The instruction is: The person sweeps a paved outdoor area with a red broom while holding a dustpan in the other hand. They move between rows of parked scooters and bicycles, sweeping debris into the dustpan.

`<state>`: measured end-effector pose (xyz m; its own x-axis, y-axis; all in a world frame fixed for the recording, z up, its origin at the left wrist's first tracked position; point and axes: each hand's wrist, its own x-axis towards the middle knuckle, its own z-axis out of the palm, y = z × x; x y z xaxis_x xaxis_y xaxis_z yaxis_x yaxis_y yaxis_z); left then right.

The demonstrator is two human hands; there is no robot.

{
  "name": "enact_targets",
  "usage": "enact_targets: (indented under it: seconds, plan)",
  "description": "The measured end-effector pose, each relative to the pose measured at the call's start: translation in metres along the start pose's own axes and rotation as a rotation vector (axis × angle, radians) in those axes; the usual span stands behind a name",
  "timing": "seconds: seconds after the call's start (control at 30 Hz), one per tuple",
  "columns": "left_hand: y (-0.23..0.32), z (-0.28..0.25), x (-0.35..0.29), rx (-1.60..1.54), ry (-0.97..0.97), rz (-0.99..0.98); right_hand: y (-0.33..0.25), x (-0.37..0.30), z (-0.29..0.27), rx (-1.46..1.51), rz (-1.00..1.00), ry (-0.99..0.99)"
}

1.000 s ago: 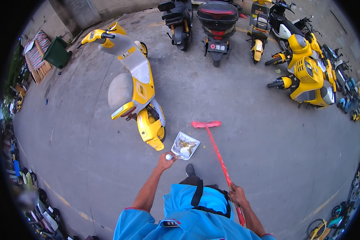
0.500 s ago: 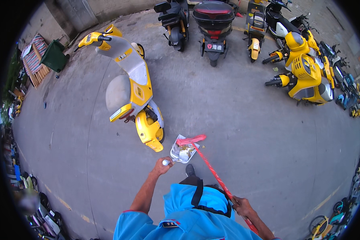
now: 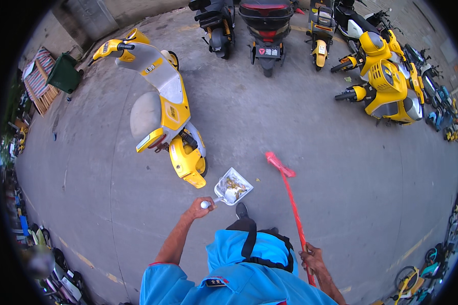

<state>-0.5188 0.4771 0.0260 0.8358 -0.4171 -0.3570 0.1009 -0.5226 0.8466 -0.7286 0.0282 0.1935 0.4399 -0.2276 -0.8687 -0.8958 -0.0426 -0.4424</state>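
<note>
Near a yellow scooter (image 3: pixel 174 111), grasping white dustpan (image 3: pixel 222 189) with left hand (image 3: pixel 198 209), red broom (image 3: pixel 294 209) with right hand (image 3: pixel 314 258)

Grey pavement (image 3: pixel 341 203) (thinly seamed), yellow scooter (image 3: pixel 174 113), green bin (image 3: pixel 64 74), small yellowish scrap (image 3: pixel 258 179)

Half a second ago the broom's head (image 3: pixel 280 164) lay over the pan (image 3: pixel 221 188) ahead of the left fingers (image 3: pixel 206 200); now it is clear of it, slanted, its handle (image 3: pixel 294 208) running straighter ahead from the right fingers (image 3: pixel 310 251).
</note>
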Motion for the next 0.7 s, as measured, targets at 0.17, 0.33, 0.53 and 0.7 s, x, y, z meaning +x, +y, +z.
enact_targets:
  seconds: [0.17,0.33,0.53,0.7]
  plan:
    - [0.008,-0.002,0.013,0.056,-0.064,-0.003,-0.005,-0.010,0.011,0.087,0.016,-0.165]
    - [0.006,0.000,0.016,0.040,-0.059,-0.010,-0.030,-0.020,0.004,0.174,0.127,-0.347]
    - [0.011,0.000,0.006,0.073,-0.007,-0.061,-0.048,-0.029,-0.001,0.041,0.071,-0.276]
    - [0.014,0.004,0.006,0.035,0.017,0.015,-0.048,0.002,-0.021,0.058,-0.005,-0.090]
